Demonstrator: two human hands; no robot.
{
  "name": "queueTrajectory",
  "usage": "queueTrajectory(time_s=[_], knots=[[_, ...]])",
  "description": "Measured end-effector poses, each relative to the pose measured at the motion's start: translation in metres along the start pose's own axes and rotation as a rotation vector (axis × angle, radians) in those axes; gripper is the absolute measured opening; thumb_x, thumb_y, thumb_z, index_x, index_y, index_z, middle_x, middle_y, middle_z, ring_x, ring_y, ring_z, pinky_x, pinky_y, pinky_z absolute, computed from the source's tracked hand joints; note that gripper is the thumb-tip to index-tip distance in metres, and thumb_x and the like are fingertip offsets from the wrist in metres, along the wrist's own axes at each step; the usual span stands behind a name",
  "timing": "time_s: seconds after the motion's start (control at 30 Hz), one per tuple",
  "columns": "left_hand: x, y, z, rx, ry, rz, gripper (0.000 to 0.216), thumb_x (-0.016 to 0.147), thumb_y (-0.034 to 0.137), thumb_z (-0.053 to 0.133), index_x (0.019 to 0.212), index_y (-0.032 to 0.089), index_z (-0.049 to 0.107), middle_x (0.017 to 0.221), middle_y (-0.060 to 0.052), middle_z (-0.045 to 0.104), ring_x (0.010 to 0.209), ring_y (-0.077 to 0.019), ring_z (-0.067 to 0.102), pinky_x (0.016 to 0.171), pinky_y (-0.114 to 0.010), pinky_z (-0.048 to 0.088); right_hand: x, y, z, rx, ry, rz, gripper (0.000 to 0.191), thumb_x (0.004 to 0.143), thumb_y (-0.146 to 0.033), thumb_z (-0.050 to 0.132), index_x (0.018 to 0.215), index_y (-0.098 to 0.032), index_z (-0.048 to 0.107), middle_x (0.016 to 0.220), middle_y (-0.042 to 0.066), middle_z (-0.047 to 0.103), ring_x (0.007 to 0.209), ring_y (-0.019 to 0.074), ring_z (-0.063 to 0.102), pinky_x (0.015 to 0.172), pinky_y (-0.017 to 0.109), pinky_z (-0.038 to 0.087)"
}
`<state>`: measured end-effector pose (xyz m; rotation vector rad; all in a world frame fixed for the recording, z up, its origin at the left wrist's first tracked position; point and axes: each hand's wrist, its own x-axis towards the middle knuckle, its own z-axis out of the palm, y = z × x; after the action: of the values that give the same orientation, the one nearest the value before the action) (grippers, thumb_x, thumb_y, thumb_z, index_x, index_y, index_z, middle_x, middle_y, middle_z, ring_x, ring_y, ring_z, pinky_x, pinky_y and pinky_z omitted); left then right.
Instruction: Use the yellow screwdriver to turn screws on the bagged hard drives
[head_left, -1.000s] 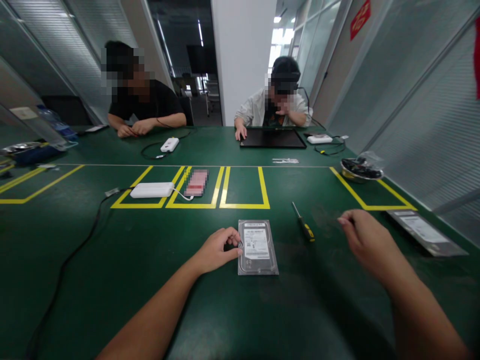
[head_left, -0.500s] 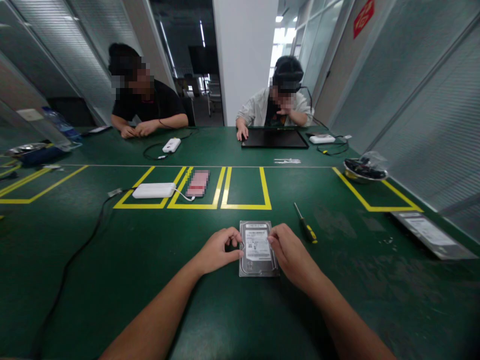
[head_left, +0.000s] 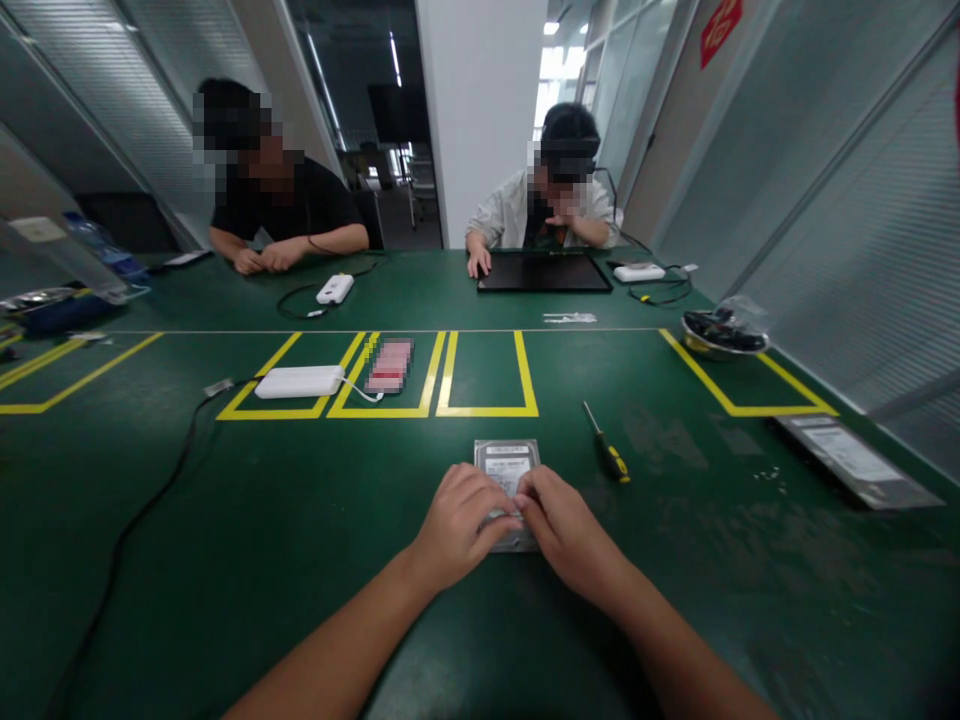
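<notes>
A silver hard drive (head_left: 507, 450) with a white label lies flat on the green table, its long side pointing away from me. My left hand (head_left: 466, 520) is over the drive's left and middle part, fingers and thumb drawn together. From the right, my right hand (head_left: 556, 515) meets it with thumb and forefinger pinched. The fingertips of both hands come together above the label, and whatever may be between them is too small to make out. To the right of the drive lies a screwdriver (head_left: 607, 446) with a black and yellow handle.
Another hard drive (head_left: 855, 452) lies at the right, near a metal bowl (head_left: 724, 340) of dark parts. A white power bank (head_left: 300, 381) is cabled to a phone (head_left: 389, 366) inside yellow tape outlines. Two people sit opposite; a black panel (head_left: 544, 272) lies before one.
My left hand has moved right, from the drive's left edge to over its label, and its fingers have closed in beside my right hand's. My right hand has shifted slightly left and down.
</notes>
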<state>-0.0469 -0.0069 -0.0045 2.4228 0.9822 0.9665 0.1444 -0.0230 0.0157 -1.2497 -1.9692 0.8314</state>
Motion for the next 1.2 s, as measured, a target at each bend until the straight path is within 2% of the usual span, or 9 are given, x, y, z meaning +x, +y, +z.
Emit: queueTrajectory(time_s=[0.2, 0.37, 0.53, 0.73, 0.97, 1.2], knots=[[-0.001, 0.005, 0.001, -0.009, 0.1, 0.142, 0.003, 0.093, 0.021, 0.06, 0.094, 0.021, 0.063, 0.085, -0.004, 0.068, 0.082, -0.0193, 0.059, 0.08, -0.036, 0.045, -0.001, 0.0, 0.0, 0.129, -0.055, 0.021, 0.01, 0.095, -0.016, 0.045, 0.086, -0.019, 0.05, 0.084, 0.0, 0.054, 0.077, 0.0135, 0.049, 0.07, 0.025, 0.036], [0.001, 0.004, 0.005, -0.069, 0.218, 0.171, 0.004, 0.091, 0.018, 0.063, 0.094, 0.019, 0.06, 0.086, -0.005, 0.064, 0.08, -0.0186, 0.057, 0.075, -0.034, 0.044, 0.0, 0.0, -0.003, 0.256, -0.087, 0.066, 0.013, 0.096, -0.023, 0.047, 0.085, -0.018, 0.052, 0.079, -0.001, 0.052, 0.075, 0.0127, 0.047, 0.068, 0.025, 0.034], [0.003, 0.007, 0.005, -0.164, 0.226, 0.157, 0.007, 0.089, 0.014, 0.065, 0.091, 0.018, 0.06, 0.084, -0.004, 0.063, 0.079, -0.0172, 0.056, 0.075, -0.032, 0.044, 0.001, -0.001, -0.007, 0.433, -0.168, 0.12, 0.02, 0.095, -0.033, 0.051, 0.083, -0.017, 0.052, 0.076, -0.002, 0.048, 0.072, 0.0116, 0.044, 0.065, 0.024, 0.034], [0.0, 0.011, 0.002, -0.279, 0.255, 0.058, 0.007, 0.086, 0.013, 0.068, 0.088, 0.018, 0.064, 0.085, -0.003, 0.062, 0.079, -0.0161, 0.058, 0.071, -0.028, 0.046, 0.0, -0.002, -0.013, 0.649, -0.275, 0.205, 0.03, 0.092, -0.043, 0.058, 0.084, -0.015, 0.052, 0.071, -0.004, 0.045, 0.063, 0.0088, 0.04, 0.059, 0.022, 0.032], [0.003, 0.014, 0.002, -0.308, 0.255, 0.05, 0.008, 0.086, 0.011, 0.068, 0.09, 0.018, 0.067, 0.084, -0.003, 0.065, 0.077, -0.0149, 0.061, 0.07, -0.026, 0.047, 0.001, -0.002, -0.014, 0.771, -0.27, 0.288, 0.033, 0.085, -0.044, 0.068, 0.083, -0.013, 0.057, 0.066, -0.003, 0.052, 0.059, 0.0074, 0.044, 0.056, 0.02, 0.032], [0.001, 0.009, 0.002, -0.184, 0.292, 0.09, 0.013, 0.087, 0.008, 0.066, 0.095, 0.018, 0.067, 0.085, -0.004, 0.067, 0.078, -0.0159, 0.061, 0.071, -0.028, 0.049, 0.002, 0.0, -0.014, 0.852, -0.237, 0.296, 0.028, 0.085, -0.039, 0.07, 0.089, -0.013, 0.063, 0.07, -0.003, 0.055, 0.06, 0.0059, 0.045, 0.056, 0.018, 0.032]])
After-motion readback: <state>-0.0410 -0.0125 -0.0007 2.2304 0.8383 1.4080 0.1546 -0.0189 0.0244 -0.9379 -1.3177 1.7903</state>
